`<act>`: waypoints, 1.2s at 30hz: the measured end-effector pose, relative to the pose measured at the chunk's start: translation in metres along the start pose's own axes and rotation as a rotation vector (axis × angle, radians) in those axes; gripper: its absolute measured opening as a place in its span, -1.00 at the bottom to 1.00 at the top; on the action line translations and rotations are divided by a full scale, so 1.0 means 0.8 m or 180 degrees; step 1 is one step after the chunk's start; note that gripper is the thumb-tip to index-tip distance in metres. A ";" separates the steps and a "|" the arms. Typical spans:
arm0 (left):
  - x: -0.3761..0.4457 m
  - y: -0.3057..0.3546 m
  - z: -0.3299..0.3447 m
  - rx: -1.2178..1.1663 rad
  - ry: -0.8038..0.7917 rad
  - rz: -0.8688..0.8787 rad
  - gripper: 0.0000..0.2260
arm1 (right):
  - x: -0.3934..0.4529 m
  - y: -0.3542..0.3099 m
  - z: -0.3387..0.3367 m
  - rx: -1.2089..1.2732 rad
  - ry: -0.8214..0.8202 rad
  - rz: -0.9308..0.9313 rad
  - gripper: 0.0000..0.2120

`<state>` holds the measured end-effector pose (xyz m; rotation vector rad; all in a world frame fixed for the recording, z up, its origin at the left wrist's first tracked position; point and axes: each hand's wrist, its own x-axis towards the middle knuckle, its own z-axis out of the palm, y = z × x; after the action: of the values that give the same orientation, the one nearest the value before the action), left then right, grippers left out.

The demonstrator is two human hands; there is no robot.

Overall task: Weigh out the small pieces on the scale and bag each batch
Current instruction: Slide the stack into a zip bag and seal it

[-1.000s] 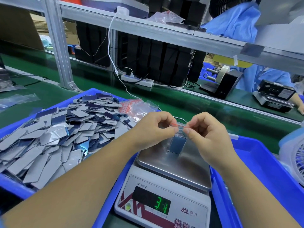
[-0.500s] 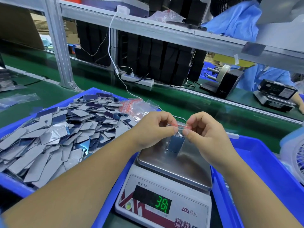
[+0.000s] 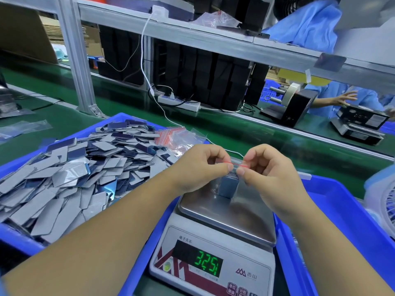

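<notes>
**Sealing a weighed batch over the scale**

Both hands pinch the red zip strip of a small clear bag (image 3: 229, 182): left hand (image 3: 201, 167) and right hand (image 3: 269, 174), each grip closed on a top corner. The bagged pieces hang down onto the scale (image 3: 226, 212) pan. This looks like the sealing step; next, press along the strip, then lift clear. The blue bin (image 3: 333, 201) at right offers open room; the loose pieces (image 3: 70, 178) crowd the left.
</notes>
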<state>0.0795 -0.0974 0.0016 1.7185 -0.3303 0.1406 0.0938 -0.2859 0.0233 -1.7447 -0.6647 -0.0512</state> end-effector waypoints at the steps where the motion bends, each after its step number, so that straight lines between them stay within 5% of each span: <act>1: 0.000 0.000 0.000 0.0022 -0.0017 0.0011 -0.95 | 0.000 0.000 -0.001 -0.0012 0.0023 0.0016 -0.73; 23: 0.000 0.012 -0.008 0.0022 -0.0047 0.0145 -0.95 | -0.001 -0.021 -0.009 -0.0150 0.0051 -0.0005 -0.77; 36: -0.003 0.015 -0.026 0.0054 -0.0262 0.0016 -0.90 | 0.000 -0.015 -0.026 0.0616 -0.0292 0.0170 -0.66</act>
<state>0.0760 -0.0781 0.0159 1.7435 -0.3953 0.0768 0.0950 -0.3032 0.0403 -1.5842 -0.6669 0.1272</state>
